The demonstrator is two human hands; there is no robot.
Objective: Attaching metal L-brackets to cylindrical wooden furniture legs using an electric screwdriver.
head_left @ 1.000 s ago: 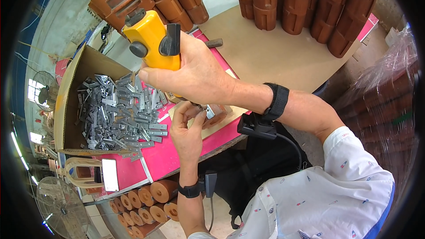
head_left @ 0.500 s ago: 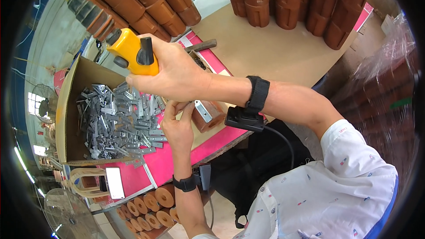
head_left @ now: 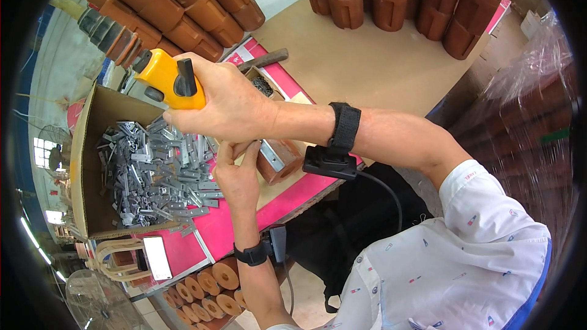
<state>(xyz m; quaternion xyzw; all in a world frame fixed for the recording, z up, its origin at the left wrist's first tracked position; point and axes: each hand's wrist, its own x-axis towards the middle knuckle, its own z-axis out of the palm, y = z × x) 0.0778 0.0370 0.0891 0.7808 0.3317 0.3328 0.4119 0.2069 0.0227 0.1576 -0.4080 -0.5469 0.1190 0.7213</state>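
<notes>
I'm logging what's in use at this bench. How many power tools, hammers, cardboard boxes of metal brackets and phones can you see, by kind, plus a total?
Yellow power tool, in the right hand: 1
Hammer: 1
Cardboard box of grey metal brackets: 1
Phone on its stand: 1
Total: 4
The brackets are too heaped to count. The left hand holds a brown wooden piece.

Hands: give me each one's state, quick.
Left hand: closed on the wood block.
Right hand: closed on the yellow tool.

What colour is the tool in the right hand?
Yellow, with a black trigger; the tool shows clearly in the head view, gripped by the right hand.
</notes>
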